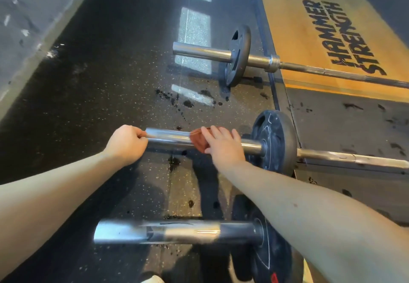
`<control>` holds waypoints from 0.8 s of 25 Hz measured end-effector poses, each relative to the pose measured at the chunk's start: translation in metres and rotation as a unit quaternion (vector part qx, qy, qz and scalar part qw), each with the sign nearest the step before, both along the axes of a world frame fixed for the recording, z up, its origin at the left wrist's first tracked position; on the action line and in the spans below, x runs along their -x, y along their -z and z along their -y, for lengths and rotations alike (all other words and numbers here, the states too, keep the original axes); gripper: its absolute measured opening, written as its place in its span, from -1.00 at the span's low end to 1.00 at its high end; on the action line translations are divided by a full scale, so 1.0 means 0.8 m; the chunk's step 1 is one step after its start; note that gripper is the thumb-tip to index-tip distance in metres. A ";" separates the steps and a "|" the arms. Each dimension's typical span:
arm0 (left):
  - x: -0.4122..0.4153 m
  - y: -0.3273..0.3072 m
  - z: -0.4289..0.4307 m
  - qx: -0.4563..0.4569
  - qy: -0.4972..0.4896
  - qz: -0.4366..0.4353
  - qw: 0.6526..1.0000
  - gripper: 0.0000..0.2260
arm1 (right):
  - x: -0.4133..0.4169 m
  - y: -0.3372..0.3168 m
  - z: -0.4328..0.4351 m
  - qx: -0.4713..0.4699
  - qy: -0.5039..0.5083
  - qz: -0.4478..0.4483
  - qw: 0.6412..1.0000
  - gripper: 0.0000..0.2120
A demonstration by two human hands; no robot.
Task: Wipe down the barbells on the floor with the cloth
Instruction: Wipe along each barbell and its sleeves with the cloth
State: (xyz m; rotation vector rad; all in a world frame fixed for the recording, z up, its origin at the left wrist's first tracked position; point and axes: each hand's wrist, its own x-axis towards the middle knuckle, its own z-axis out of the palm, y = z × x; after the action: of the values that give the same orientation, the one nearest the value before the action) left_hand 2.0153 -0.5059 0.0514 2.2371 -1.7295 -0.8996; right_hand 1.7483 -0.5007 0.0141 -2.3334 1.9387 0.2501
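Note:
Three barbells lie side by side on the black rubber floor, each with a dark plate on it. The middle barbell's chrome sleeve (170, 137) runs left to right. My left hand (127, 143) is closed around the sleeve's left end. My right hand (222, 144) presses a rust-brown cloth (198, 142) over the same sleeve, just left of its plate (275, 141). The near barbell (174, 231) lies closest to me, its plate partly hidden behind my right forearm. The far barbell (203, 52) lies beyond, its shaft reaching over the platform.
A wooden lifting platform (294, 23) with black lettering fills the upper right, edged by dark rubber panels (345, 123). Dark wet spots (188, 103) dot the floor between the barbells. A grey wall base (33, 17) runs along the upper left. My shoe tip (152, 279) shows at the bottom.

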 end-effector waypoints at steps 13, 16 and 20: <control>-0.005 -0.002 0.006 -0.023 0.025 -0.008 0.999 -0.71 | -0.139 0.005 0.030 0.007 -0.079 0.043 0.996 -0.31; -0.008 -0.002 0.008 -0.020 -0.002 -0.025 0.999 -0.72 | -0.102 0.012 0.027 0.033 -0.131 0.026 0.990 -0.35; 0.001 -0.021 0.000 -0.072 0.051 0.027 0.996 -0.70 | 0.034 -0.005 0.001 0.005 -0.055 -0.014 0.998 -0.54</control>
State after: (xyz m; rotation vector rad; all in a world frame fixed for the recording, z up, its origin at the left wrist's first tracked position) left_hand 2.0142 -0.5061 0.0685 2.2991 -1.8742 -1.0247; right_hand 1.7212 -0.5017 0.0184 -2.4603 1.8293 0.2837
